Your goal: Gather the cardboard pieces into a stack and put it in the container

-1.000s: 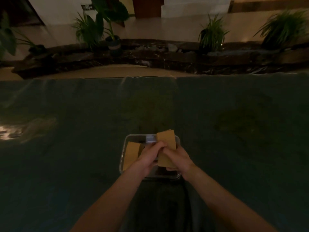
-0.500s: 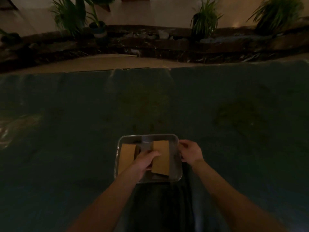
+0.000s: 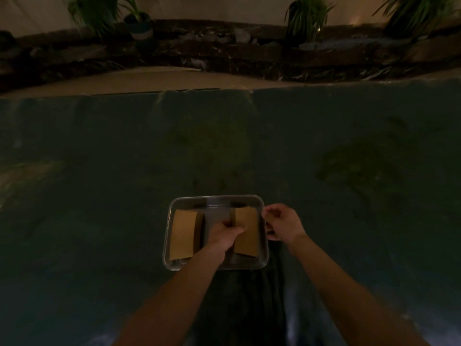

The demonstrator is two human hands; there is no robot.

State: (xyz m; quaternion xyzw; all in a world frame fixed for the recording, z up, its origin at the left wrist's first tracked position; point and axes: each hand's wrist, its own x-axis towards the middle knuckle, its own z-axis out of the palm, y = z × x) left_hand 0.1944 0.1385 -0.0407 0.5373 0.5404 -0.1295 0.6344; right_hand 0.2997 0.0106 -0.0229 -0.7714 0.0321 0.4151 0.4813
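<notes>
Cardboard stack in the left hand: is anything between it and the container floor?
Nothing visible blocks it. The left hand holds the cardboard stack already inside the metal container, right of a second cardboard stack lying apart from it. The right hand is at the container's right rim.

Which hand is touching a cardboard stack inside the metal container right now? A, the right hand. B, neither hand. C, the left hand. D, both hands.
C: the left hand rests on the right-side cardboard stack in the container, while the right hand is off to the side by the container's right rim.
</notes>
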